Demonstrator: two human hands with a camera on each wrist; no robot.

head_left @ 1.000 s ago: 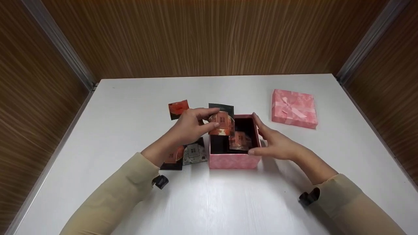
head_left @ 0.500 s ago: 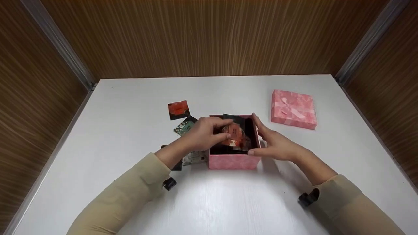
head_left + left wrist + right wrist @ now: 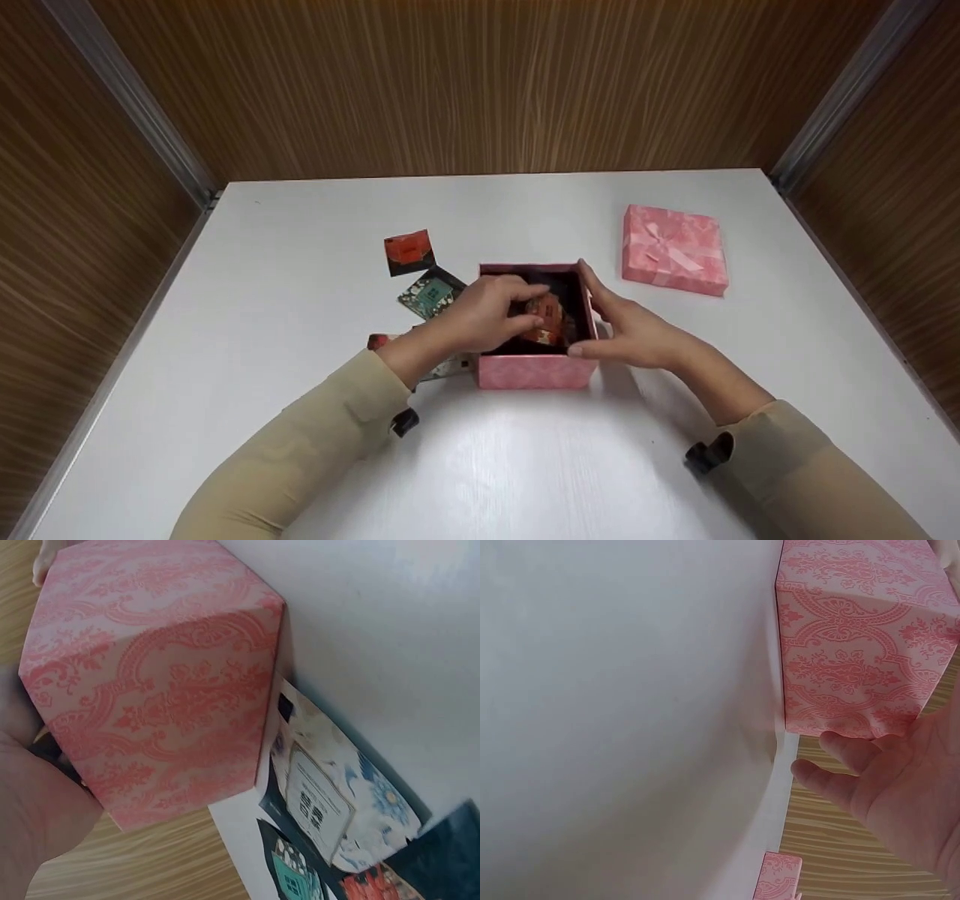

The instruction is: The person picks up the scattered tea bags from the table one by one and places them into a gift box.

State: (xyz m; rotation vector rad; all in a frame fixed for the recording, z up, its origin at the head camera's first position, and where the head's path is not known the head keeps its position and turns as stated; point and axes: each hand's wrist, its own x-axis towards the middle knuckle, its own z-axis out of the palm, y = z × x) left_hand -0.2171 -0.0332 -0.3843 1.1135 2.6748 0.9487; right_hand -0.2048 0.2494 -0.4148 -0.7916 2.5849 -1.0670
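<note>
An open pink patterned gift box (image 3: pixel 536 373) stands in the middle of the white table. My left hand (image 3: pixel 487 315) reaches over its left wall and pinches an orange-red square sachet (image 3: pixel 547 315) between thumb and fingers, down inside the box. With the thumb near the front right corner and a finger along the back, my right hand (image 3: pixel 637 330) grips the right side of the box. In the right wrist view, other fingers (image 3: pixel 832 784) of that hand stick out past the box's edge. The left wrist view hides the left fingertips behind the box wall.
Left of the box lie several flat sachets: a red-and-black one (image 3: pixel 409 251), a green floral one (image 3: pixel 433 292) and a pale floral one (image 3: pixel 322 795), partly overlapping. The pink lid with a ribbon bow (image 3: pixel 675 251) rests at the back right. Wood-grain panels (image 3: pixel 480 90) surround the table.
My left hand has moved right and down, carrying the orange-red sachet from above the box's left rim into the box. The right hand has stayed on the box.
</note>
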